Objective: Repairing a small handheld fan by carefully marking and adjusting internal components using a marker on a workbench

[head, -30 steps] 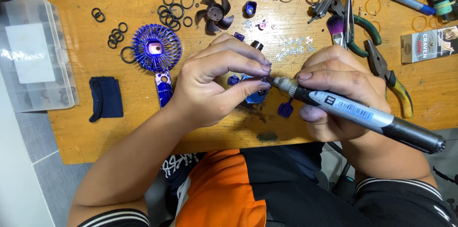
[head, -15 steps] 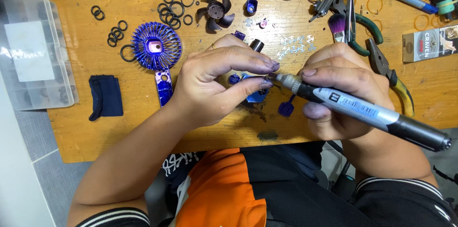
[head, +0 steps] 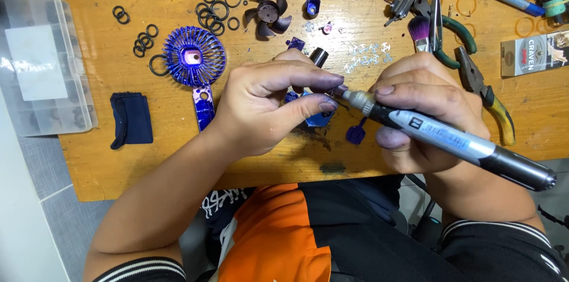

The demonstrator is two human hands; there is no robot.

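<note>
the left hand (head: 269, 104) pinches a small blue part (head: 320, 117) between thumb and forefinger, low over the wooden table (head: 95, 157), so the piece sits steady at the tool's nose. the right hand (head: 424, 107) wraps closed around a pen-shaped rotary tool (head: 450, 140), held like a pencil, its tip touching the pinched part (most of that part is hidden by the fingers). a blue fan grille (head: 194, 57) lies just left of the left hand, black rubber rings (head: 216, 9) beyond it, pliers (head: 483, 95) beside the right hand, a clear compartment box (head: 41, 63) at the table's left edge.

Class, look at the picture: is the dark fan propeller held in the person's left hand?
No, the propeller lies on the table, far from the left hand.
</note>
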